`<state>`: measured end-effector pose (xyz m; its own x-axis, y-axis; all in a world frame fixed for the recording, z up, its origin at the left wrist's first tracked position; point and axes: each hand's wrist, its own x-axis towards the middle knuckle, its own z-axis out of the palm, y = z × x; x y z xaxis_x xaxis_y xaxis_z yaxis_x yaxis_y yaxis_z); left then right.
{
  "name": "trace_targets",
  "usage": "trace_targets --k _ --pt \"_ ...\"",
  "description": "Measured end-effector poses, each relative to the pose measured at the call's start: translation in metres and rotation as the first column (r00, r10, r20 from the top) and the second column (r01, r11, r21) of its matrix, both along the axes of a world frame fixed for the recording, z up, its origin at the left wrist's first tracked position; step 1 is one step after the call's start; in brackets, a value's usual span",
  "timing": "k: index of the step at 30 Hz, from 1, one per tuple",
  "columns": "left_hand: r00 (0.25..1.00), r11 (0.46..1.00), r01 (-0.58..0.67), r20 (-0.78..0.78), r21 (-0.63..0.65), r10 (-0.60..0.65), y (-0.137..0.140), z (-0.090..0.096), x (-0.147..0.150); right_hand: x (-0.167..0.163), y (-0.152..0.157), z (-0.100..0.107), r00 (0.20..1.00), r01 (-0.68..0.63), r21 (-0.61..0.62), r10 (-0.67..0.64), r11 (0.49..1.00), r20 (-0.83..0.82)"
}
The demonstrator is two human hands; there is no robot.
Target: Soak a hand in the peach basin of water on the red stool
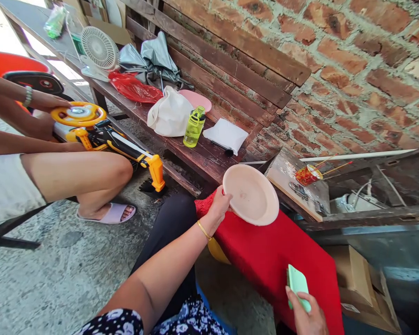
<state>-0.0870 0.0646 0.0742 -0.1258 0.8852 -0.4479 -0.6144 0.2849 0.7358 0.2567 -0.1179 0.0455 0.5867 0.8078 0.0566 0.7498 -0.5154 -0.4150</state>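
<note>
My left hand (pixel 219 207) is closed on the near rim of a shallow pale pink plate (pixel 253 193), which is tilted so that its inside shows. A few small marks lie near the plate's middle. Below it, a red cloth (pixel 265 253) covers a surface beside my knee. At the lower right, my right hand (pixel 309 311) grips a light green brush (pixel 300 283) over the cloth, its dark bristles just showing along the left side. Plate and brush are well apart.
A wooden bench (pixel 176 149) holds a yellow-green bottle (pixel 194 126), a white bag (pixel 170 112), a white packet (pixel 226 135) and a fan (pixel 100 48). At left, another person's hands (pixel 49 101) hold a toy vehicle (pixel 118 139). A cardboard box (pixel 359 284) stands right.
</note>
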Motion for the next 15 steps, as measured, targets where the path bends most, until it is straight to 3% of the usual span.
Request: trace_targets --k 3,6,8,11,13,15 --pt "0.999 1.000 -0.021 -0.038 -0.014 0.020 -0.001 -0.001 0.001 -0.062 0.008 0.000 0.979 -0.179 0.016 0.179 0.984 -0.093" --pt "0.999 1.000 -0.010 -0.044 0.013 0.011 -0.002 -0.002 -0.001 -0.133 0.020 -0.004 0.887 -0.450 0.051 0.453 0.892 -0.089" --pt "0.999 1.000 -0.003 -0.033 0.030 0.004 -0.002 -0.003 -0.002 -0.149 0.021 -0.009 0.848 -0.526 0.027 0.527 0.850 -0.065" --pt "0.999 1.000 -0.015 -0.042 0.018 0.015 -0.001 -0.004 -0.001 -0.110 0.003 -0.014 0.897 -0.436 -0.013 0.433 0.900 -0.092" --pt "0.998 0.999 -0.028 -0.053 0.017 0.029 0.000 -0.005 0.000 -0.054 -0.018 -0.014 0.962 -0.260 -0.033 0.255 0.965 -0.099" --pt "0.997 0.999 -0.043 -0.067 0.021 0.044 0.000 -0.006 0.002 0.003 -0.040 -0.008 0.998 -0.046 -0.066 0.042 0.997 -0.053"
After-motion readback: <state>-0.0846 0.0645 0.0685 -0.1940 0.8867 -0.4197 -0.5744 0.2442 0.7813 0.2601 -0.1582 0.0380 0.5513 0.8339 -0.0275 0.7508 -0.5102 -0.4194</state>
